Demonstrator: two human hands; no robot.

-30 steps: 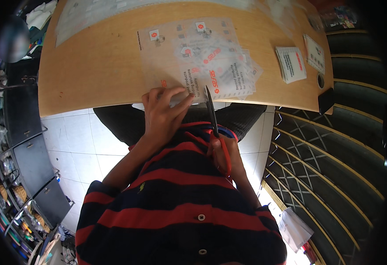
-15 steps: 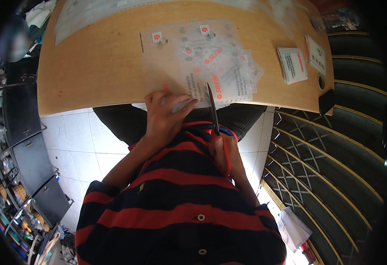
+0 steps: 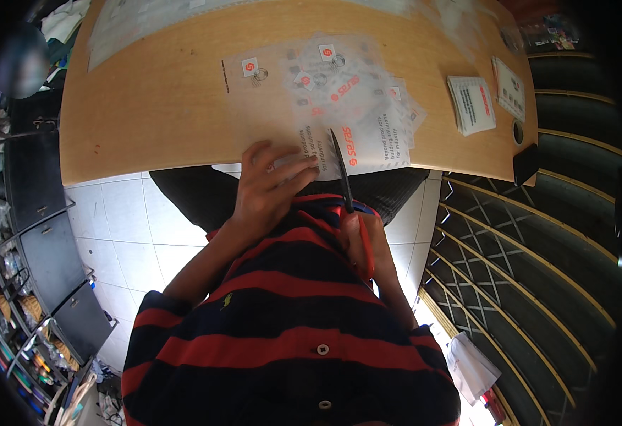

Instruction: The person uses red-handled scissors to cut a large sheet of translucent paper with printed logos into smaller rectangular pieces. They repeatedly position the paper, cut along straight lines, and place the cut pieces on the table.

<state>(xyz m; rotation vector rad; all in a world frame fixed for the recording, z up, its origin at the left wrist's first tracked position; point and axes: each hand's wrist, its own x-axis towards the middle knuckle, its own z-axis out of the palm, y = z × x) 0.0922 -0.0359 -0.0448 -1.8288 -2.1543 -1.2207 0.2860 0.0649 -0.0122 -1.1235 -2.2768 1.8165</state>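
Observation:
A translucent printed sheet [image 3: 261,101] with red marks and dark lettering lies at the table's near edge, its near part reaching past that edge. My left hand [image 3: 272,183] rests on its near left part, fingers stretched out over the print; the thumb is hidden. In my right hand [image 3: 360,238] are red-handled scissors [image 3: 343,170], the dark blades pointing away from me over the sheet, close to a red printed word. Whether the blades are parted is hard to make out. Small translucent printed pieces [image 3: 403,99] lie in a loose overlapping pile beside and beneath the sheet.
Two stacks of small printed cards, a nearer one [image 3: 472,106] and a farther one [image 3: 509,89], sit at the table's right. A dark object [image 3: 526,165] is at the right corner. More translucent sheeting [image 3: 147,32] lies along the far edge. Dark cabinets [image 3: 52,255] stand left, a folding metal gate [image 3: 509,255] right.
The sheet has shifted slightly toward me and turned a little. My left fingers have straightened and moved with it. The scissors stay at nearly the same place over the sheet.

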